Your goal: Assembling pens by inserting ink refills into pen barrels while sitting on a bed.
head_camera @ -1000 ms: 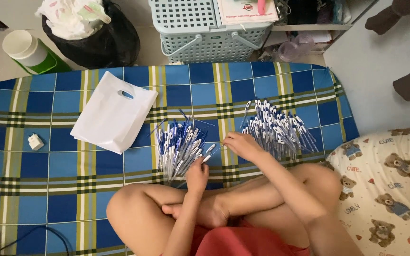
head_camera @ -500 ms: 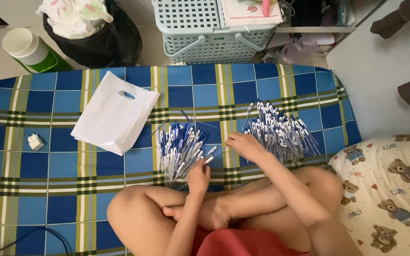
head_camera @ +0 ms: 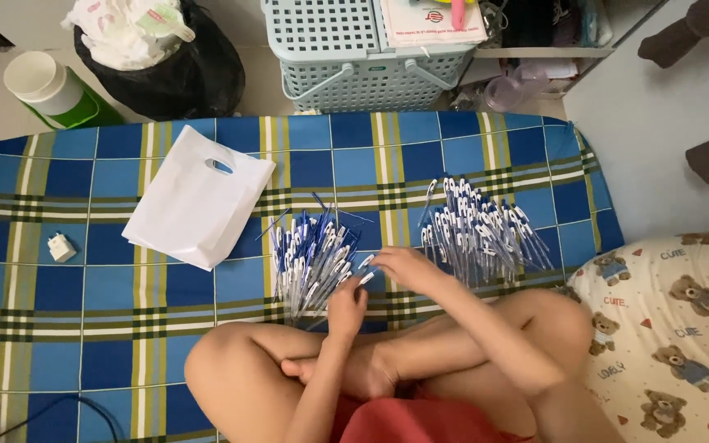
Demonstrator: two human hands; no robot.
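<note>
I sit cross-legged on a blue plaid mat [head_camera: 84,287]. In front of my knees lies a pile of white and blue pens [head_camera: 309,258], and a second pile of pens [head_camera: 482,230] lies to its right. My left hand [head_camera: 346,308] rests at the near edge of the left pile, fingers closed on a pen [head_camera: 366,279]. My right hand [head_camera: 404,267] is just right of it, between the two piles, with its fingertips on the same pen's other end.
A flat white plastic bag [head_camera: 198,201] lies left of the pens, and a small white plug [head_camera: 61,246] lies further left. Beyond the mat stand a black rubbish bag [head_camera: 174,57], a green and white jug [head_camera: 51,90] and a pale lattice basket [head_camera: 363,57]. A teddy-bear pillow [head_camera: 666,328] is at the right.
My right hand has drawn a little left and nearer, from the right pile towards my left hand. The left hand has hardly moved.
</note>
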